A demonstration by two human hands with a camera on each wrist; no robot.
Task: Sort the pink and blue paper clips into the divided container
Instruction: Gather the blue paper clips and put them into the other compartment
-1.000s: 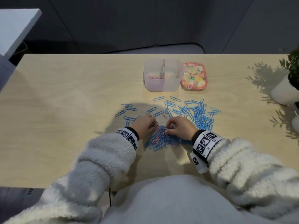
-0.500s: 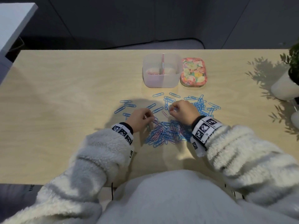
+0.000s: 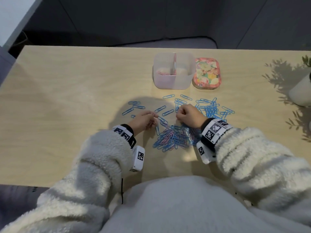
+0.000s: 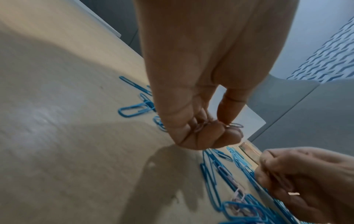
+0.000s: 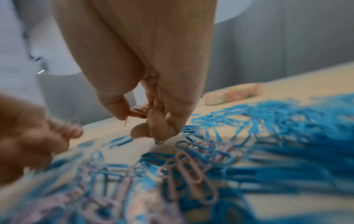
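Pale wood surface [image 3: 67,98], dark grey wall and floor behind it. White plant pot [image 3: 301,91] at the right edge, its leafy shadow cast across the wood.

Person seated at the near edge, fluffy white sleeves [image 3: 104,158], black-and-white marker bands [image 3: 213,132] on both wrists.

Divided container [image 3: 173,81]: clear plastic, upright, far centre, one partition down the middle. Left compartment holds pink clips; right compartment's contents cannot be made out. Floral lid [image 3: 206,74] lies flat just beside the container on its right.

Mixed heap of pink and blue paper clips [image 3: 171,138] lies between the two wrists, near the person. Spread of blue clips [image 3: 210,108] beyond and right of the right hand, between it and the container. A few loose blue clips [image 3: 134,106] lie apart to the left, beyond the left hand.

Left hand [image 3: 143,121]: just above the surface at the heap's left edge. Fingers [image 4: 210,136] curled in, thumb meeting fingertips, pinching a small bunch of pink clips [image 4: 203,125]; one wire loop sticks out past the thumb tip.

Right hand [image 3: 190,116]: at the heap's far right edge, over the near end of the blue spread. Fingers [image 5: 161,125] curled, thumb against forefinger, holding pinkish clips [image 5: 139,112]; picture blurred, count not legible.
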